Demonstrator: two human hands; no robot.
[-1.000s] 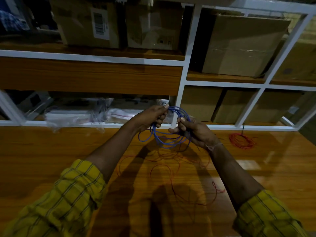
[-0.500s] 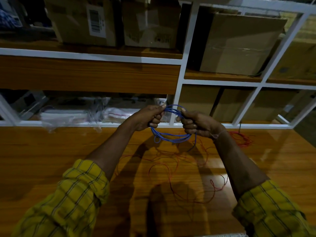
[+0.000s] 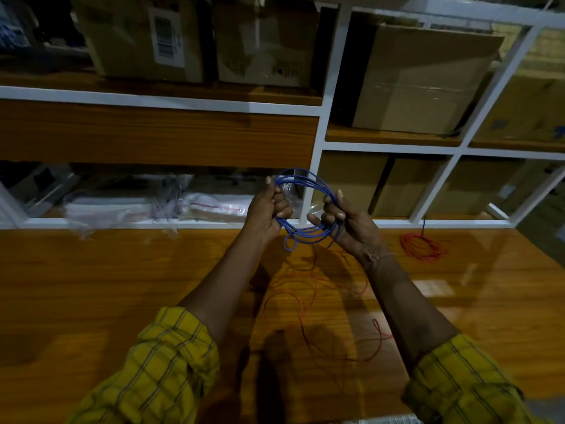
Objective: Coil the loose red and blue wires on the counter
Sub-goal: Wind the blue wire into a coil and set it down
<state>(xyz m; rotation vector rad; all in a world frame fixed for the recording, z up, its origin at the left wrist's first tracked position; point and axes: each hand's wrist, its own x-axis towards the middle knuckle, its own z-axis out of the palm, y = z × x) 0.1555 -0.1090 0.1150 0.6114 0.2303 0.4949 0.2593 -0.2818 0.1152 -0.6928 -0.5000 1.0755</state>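
Since the previous views the blue wire [image 3: 305, 206] has drawn into a rounder, tighter hoop, held clear above the counter [image 3: 91, 286]. The left hand [image 3: 267, 206] grips the hoop's left side with curled fingers; the right hand [image 3: 342, 220] pinches its right side, thumb up. A short blue loop hangs below the hoop. Judgement: the blue coil is nearly complete. The loose red wire [image 3: 308, 301] sprawls on the counter below the hands, uncoiled; a coiled red wire [image 3: 420, 246] lies far right.

Containers: the shelf unit [image 3: 321, 142] behind holds cardboard boxes [image 3: 422, 84] in its upper and right bays; plastic bags [image 3: 146, 206] fill the low left bay, contents indistinct.
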